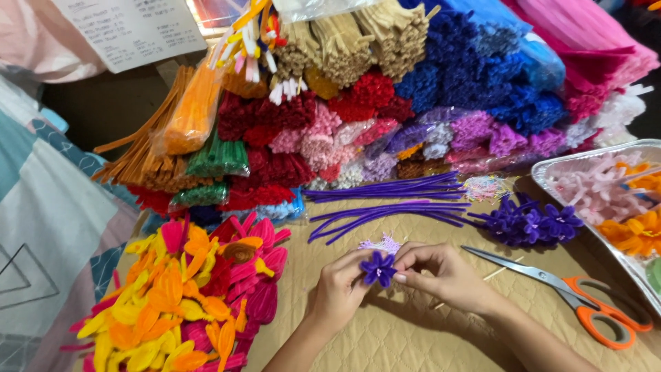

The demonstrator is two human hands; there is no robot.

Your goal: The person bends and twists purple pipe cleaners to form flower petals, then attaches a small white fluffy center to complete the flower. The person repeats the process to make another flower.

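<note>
my left hand (339, 288) and my right hand (441, 275) meet on one purple pipe-cleaner flower (379, 268). both hands are closed on it: left fingertips pinch its near-left side, right thumb and forefinger pinch its upper-right petals. a small pale lilac tuft (383, 243) shows just behind the flower; whether it is attached i cannot tell.

all positions below are taken from the held flower. it sits above the tan quilted mat (399, 331). to its right, near my right wrist, lie orange-handled scissors (561, 289), blades pointing toward the flower. behind and to the right, a cluster of finished purple flowers (527, 222) rests on the mat. directly behind, loose purple pipe cleaners (389, 203) lie in two rough bundles. far right, a clear plastic tray (551, 169) holds pink and orange pieces. to the left, a heap of yellow, orange and pink petal shapes (186, 296). well behind, stacked bundles of pipe cleaners (385, 89) in many colours, some bagged.
</note>
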